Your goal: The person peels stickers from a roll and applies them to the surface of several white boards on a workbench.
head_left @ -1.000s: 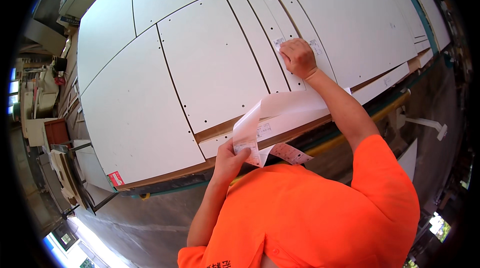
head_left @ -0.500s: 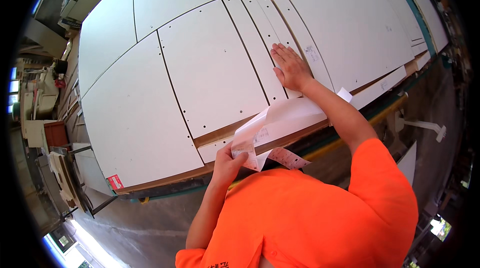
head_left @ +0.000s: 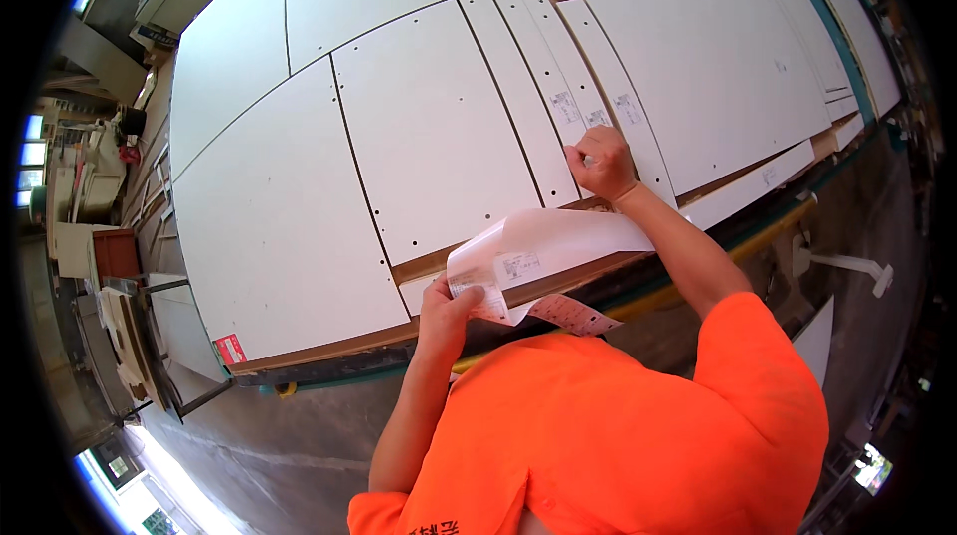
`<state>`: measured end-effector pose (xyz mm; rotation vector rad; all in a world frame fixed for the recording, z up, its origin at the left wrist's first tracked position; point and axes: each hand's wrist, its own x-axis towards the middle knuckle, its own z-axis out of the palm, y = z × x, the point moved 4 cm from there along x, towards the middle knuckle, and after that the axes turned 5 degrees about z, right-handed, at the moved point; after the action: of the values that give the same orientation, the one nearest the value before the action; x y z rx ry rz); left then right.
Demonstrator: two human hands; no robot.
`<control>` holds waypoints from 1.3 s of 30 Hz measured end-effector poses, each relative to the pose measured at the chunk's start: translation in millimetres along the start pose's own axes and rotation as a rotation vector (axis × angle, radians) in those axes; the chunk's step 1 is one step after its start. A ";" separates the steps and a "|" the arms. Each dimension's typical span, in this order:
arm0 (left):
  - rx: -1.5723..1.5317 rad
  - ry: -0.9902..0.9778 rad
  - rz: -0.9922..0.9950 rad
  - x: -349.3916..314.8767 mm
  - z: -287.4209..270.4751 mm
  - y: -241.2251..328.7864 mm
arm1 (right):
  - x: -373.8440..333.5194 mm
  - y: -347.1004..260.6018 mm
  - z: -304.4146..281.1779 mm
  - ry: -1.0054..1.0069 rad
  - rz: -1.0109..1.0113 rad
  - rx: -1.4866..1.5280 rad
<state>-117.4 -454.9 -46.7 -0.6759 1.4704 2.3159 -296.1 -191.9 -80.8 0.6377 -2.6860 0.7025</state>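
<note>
My left hand (head_left: 446, 321) pinches a long curling strip of label paper (head_left: 573, 228), white and glossy, with printed labels along part of it. The strip arches to the right across the front edge of the panels, and its printed tail (head_left: 573, 316) hangs by my orange shirt. My right hand (head_left: 603, 161) is curled into a loose fist above the narrow white panels, and nothing shows in it. Just beyond the fist, small printed labels lie on neighbouring narrow panels: one label (head_left: 565, 108), a second label (head_left: 597, 119) and a third label (head_left: 628, 109).
Large white panels (head_left: 429, 136) with small drilled holes cover the worktable, with brown gaps between some. A red sticker (head_left: 230, 349) marks the near left corner. Stacked boards (head_left: 130, 341) stand at the left. A yellow rail (head_left: 738, 246) runs along the table's front.
My right hand has gone from lying flat to a curled fist and moved slightly nearer, uncovering labels on the narrow panels. My left hand still holds the strip, which has shifted a little.
</note>
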 end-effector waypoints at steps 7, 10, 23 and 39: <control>-0.124 -0.045 -0.002 9.8 8.4 8.9 | 9.3 -143.4 -77.1 0.050 -0.245 0.512; -0.181 -0.132 -0.010 8.4 15.8 15.6 | 1.6 -172.8 -71.4 -0.163 -0.268 0.539; 0.034 -0.346 -0.060 -17.4 14.1 -8.8 | -53.1 -166.0 -53.5 -0.171 -0.100 0.544; 0.246 -0.270 -0.202 20.5 25.4 -14.2 | -72.3 -125.5 -28.0 -0.094 0.236 0.742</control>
<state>-133.1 -425.6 -59.4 -0.4046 1.4547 1.9457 -168.6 -250.8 -35.7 0.5123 -2.5584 1.8070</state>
